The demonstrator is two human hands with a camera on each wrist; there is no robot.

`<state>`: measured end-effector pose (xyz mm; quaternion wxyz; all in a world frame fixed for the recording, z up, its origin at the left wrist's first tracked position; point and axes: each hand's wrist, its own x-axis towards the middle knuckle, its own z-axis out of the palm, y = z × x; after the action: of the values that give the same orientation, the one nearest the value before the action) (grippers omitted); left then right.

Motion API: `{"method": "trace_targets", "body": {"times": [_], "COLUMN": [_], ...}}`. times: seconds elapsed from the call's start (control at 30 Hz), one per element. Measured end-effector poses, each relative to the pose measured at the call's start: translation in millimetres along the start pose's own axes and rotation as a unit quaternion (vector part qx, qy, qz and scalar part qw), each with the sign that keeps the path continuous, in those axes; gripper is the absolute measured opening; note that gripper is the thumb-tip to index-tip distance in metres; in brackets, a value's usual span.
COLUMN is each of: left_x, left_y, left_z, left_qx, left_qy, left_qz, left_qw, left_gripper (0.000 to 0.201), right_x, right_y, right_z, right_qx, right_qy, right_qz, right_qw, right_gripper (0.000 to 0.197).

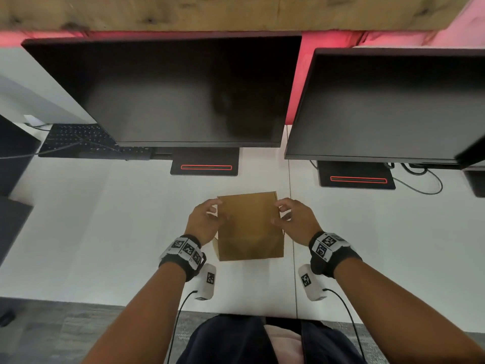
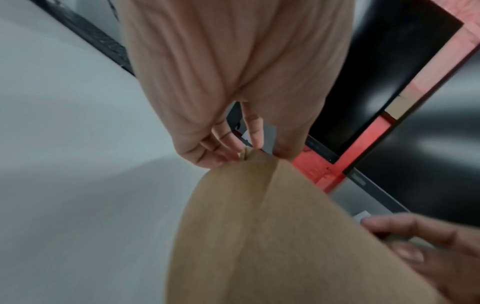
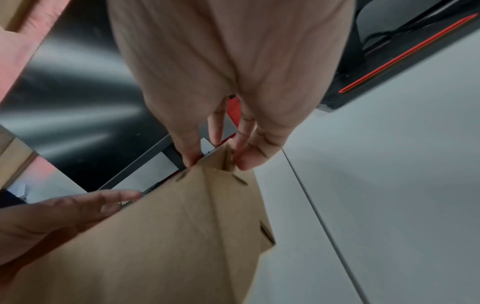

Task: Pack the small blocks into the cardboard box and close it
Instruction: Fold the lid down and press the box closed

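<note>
— Since the lap comes first, what sits closest?
— Dark trousers [image 1: 236,342] at the bottom edge, then two bare forearms reaching forward over the desk [image 1: 105,232], each with a black wrist strap carrying tag markers and a white cabled unit under it.

— And the hands?
— Both are on the box [image 1: 249,227], which lies on the white desk right in front of the person, lid down, brown and plain. The left hand [image 1: 203,222] is at the box's left edge, fingers curled; the left wrist view shows its fingertips [image 2: 228,152] and thumb pinching a bit of cardboard at the far left corner. The right hand [image 1: 295,220] mirrors it at the right edge; in the right wrist view its thumb and fingers [image 3: 246,158] are clamped on a small cardboard tab at the far right corner.

— Any blocks showing?
— I see none outside; with the lid down I cannot tell what is inside.

— What lies beyond?
— Two monitor stands with red strips, one behind the box [image 1: 204,166], one to the right [image 1: 357,178]. Above them two dark monitors [image 1: 168,93], side by side. A black keyboard [image 1: 78,140] sits far left, partly under the left screen, and cables [image 1: 425,185] trail at the right. Furthest off is a wooden board [image 1: 236,11] over a pink-lit wall.
</note>
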<state>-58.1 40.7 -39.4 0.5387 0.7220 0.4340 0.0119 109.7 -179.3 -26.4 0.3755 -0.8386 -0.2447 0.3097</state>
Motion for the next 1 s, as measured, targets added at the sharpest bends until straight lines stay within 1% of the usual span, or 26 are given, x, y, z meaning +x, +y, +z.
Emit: {"method": "trace_targets", "body": {"times": [0.1, 0.2, 0.27, 0.37, 0.5, 0.53, 0.6, 0.67, 0.8, 0.9, 1.0], "left_x": [-2.8, -2.8, -0.3, 4.9, 10.6, 10.4, 8.4, 5.5, 4.6, 3.0, 0.1], "left_y": [1.6, 5.7, 9.1, 13.9, 22.0, 24.7, 27.7, 29.3, 29.2, 25.6, 18.0], "left_z": [2.7, 6.7, 10.8, 14.9, 17.0, 16.9, 16.9, 17.8, 22.8, 30.3, 41.4], "left_qx": [-0.011, 0.008, 0.025, 0.013, -0.001, -0.006, -0.014, -0.032, -0.027, 0.018, 0.022], "left_qy": [0.007, 0.009, 0.004, -0.013, -0.051, -0.071, -0.119, -0.138, -0.110, -0.085, -0.058], "left_qz": [0.003, -0.022, -0.036, -0.069, -0.101, -0.111, -0.136, -0.147, -0.131, -0.097, -0.095], "left_qw": [1.000, 1.000, 0.999, 0.997, 0.994, 0.991, 0.983, 0.979, 0.985, 0.991, 0.993], "left_gripper": [0.048, 0.060, 0.059, 0.055, 0.066, 0.062, 0.047, 0.039, 0.032, 0.024, 0.019], "right_x": [-1.8, -3.1, -3.6, -3.3, -2.5, -1.8, -1.2, -1.0, -0.3, 2.0, 2.6], "right_y": [3.1, 11.8, 17.1, 18.4, 14.1, 13.5, 12.8, 13.0, 12.8, 15.7, 20.2], "right_z": [4.5, 6.7, 6.7, 1.1, -7.6, -8.3, -7.8, -6.9, -8.8, -11.4, -13.1], "right_qx": [0.006, 0.013, 0.039, 0.068, 0.128, 0.134, 0.141, 0.143, 0.153, 0.144, 0.129], "right_qy": [0.004, 0.002, 0.005, 0.006, -0.009, -0.010, -0.010, -0.014, -0.026, -0.033, -0.027], "right_qz": [0.034, 0.085, 0.118, 0.138, 0.170, 0.176, 0.184, 0.187, 0.206, 0.214, 0.214], "right_qw": [0.999, 0.996, 0.992, 0.988, 0.977, 0.975, 0.973, 0.972, 0.966, 0.965, 0.968], "right_gripper": [0.046, 0.046, 0.045, 0.043, 0.038, 0.038, 0.037, 0.037, 0.037, 0.036, 0.035]}}
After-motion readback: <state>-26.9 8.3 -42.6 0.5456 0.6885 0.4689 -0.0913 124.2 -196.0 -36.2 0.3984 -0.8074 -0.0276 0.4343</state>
